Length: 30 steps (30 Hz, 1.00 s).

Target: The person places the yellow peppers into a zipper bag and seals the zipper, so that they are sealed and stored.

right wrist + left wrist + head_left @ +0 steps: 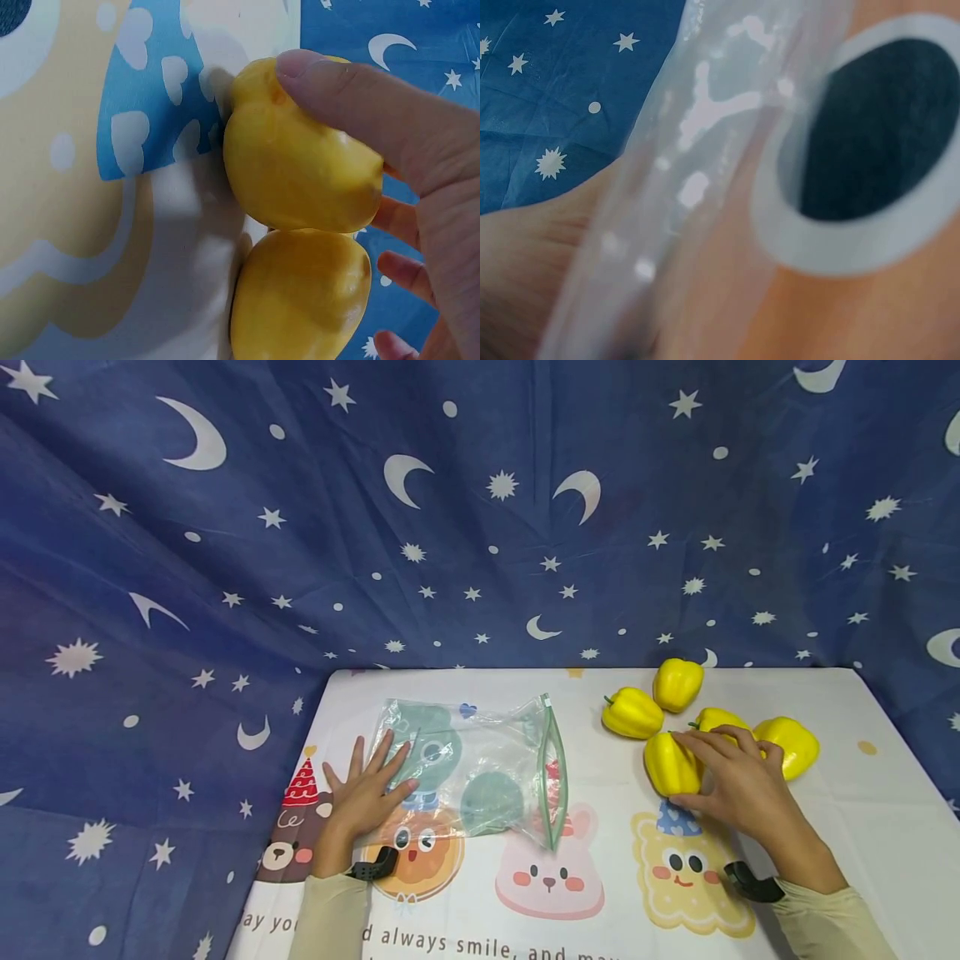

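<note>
While left hand (367, 797) lies splayed on clear zip bag (495, 760), right hand (750, 781) grips front yellow bell pepper (669, 767).

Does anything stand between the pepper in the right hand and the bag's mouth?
Nothing visible does: only tablecloth shows between the yellow pepper in the right hand and the green-edged mouth of the bag.

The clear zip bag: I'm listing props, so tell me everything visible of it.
The clear zip bag looks like thin, wrinkled plastic. It lies flattish on the left half of the printed tablecloth, whose pictures show through, mouth to the right. Green strips edge the mouth, bowed apart, with a white tab at the far end. The left grip, fingers spread, rests on its left end.
</note>
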Available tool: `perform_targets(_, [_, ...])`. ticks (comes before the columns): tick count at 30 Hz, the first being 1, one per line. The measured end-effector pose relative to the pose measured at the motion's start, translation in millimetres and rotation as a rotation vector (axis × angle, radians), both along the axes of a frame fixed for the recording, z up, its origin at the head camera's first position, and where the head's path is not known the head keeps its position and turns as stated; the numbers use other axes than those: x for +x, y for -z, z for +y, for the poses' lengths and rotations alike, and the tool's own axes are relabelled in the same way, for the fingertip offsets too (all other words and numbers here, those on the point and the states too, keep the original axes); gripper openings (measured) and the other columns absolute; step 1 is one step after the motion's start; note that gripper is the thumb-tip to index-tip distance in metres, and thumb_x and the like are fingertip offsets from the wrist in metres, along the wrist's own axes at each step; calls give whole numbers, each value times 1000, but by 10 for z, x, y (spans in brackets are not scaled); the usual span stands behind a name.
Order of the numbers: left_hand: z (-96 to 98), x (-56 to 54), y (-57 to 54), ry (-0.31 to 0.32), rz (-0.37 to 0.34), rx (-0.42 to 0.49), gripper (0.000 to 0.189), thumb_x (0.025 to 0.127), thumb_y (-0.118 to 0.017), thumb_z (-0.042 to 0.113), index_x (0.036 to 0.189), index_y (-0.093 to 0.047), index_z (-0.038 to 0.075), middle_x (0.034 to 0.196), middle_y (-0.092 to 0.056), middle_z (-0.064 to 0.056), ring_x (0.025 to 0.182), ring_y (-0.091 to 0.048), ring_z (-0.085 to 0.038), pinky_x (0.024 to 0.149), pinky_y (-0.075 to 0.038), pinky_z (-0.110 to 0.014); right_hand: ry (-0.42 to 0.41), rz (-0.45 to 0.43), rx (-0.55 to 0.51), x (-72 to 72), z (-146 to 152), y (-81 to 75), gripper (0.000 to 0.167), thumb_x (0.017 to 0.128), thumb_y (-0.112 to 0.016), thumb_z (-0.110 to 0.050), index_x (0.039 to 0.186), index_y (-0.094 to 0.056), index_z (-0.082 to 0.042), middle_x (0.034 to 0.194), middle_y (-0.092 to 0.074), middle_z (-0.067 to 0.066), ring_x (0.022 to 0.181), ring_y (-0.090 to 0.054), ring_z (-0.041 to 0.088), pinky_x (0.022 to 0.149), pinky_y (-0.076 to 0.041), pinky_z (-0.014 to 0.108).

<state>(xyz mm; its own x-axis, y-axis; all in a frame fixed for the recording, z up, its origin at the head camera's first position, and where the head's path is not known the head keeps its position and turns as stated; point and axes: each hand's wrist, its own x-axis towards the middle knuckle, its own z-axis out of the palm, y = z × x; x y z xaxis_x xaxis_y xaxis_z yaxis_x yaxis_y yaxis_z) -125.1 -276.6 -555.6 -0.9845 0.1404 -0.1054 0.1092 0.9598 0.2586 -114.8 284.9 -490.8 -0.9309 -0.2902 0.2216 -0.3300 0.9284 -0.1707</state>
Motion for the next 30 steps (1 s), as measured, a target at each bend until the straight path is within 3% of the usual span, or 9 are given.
perform_targets(7, [13, 1, -15, 0, 4, 8, 74, 96, -43, 74, 160, -28, 41, 174, -7, 5, 159, 7, -43, 104, 14, -87, -116, 60, -146, 19, -48, 15, 92, 57, -99, -42, 134, -63, -5, 130, -63, 19, 118, -50, 41, 94, -44, 60])
perform_targets(10, [11, 6, -18, 0, 4, 9, 75, 96, -43, 74, 160, -28, 40, 174, -8, 5, 159, 7, -43, 104, 14, -87, -129, 62, -207, 42, -96, 16, 92, 58, -99, -37, 136, -62, -5, 130, -60, 18, 115, -55, 37, 94, -48, 55])
perform_targets(13, [4, 13, -18, -3, 3, 4, 74, 96, -43, 74, 161, -28, 40, 174, -7, 5, 159, 7, -43, 104, 14, -87, -132, 72, -249, 64, -154, 16, 92, 57, -100, -33, 138, -62, -8, 129, -58, 14, 110, -59, 32, 93, -50, 35])
perform_targets(16, [-4, 17, -16, -3, 6, 6, 74, 96, -44, 73, 161, -29, 39, 174, -8, 4, 159, 7, -44, 104, 13, -88, -145, 90, -298, 69, -207, 29, 95, 55, -101, -26, 140, -61, -10, 129, -57, 12, 108, -60, 27, 95, -40, 11])
perform_targets(19, [-2, 17, -20, -1, 11, 14, 75, 96, -45, 73, 160, -29, 39, 174, -8, 3, 159, 6, -44, 104, 13, -88, -145, 74, -359, 63, -247, 56, 96, 53, -101, -22, 140, -62, -12, 131, -56, 10, 111, -57, 20, 93, -37, 1])
perform_targets(21, [2, 15, -21, 0, 18, 16, 75, 96, -46, 73, 160, -30, 38, 174, -9, 3, 158, 5, -45, 104, 13, -88, -140, 27, -414, 66, -277, 69, 95, 55, -101, -22, 141, -61, -14, 133, -54, 9, 113, -53, 12, 90, -50, 9])
perform_targets(24, [11, 15, -25, -2, 19, 13, 75, 96, -46, 73, 160, -30, 40, 174, -9, 4, 159, 5, -44, 104, 12, -88, -126, -55, -490, 72, -322, 82, 92, 59, -101, -21, 141, -61, -17, 135, -51, 7, 115, -47, 1, 79, -63, 33])
perform_targets(26, [14, 13, -25, -3, 22, 12, 74, 95, -47, 72, 160, -30, 40, 174, -10, 4, 159, 4, -44, 104, 12, -88, -119, -109, -537, 73, -353, 91, 90, 62, -100, -22, 143, -60, -19, 138, -49, 6, 116, -44, -4, 79, -63, 48])
perform_targets(30, [14, 13, -28, -5, 20, 9, 74, 96, -48, 72, 160, -30, 40, 174, -10, 4, 158, 4, -45, 104, 11, -88, -127, -223, -624, 65, -399, 106, 88, 68, -97, -22, 146, -56, -23, 146, -47, 6, 122, -42, -9, 91, -59, 51])
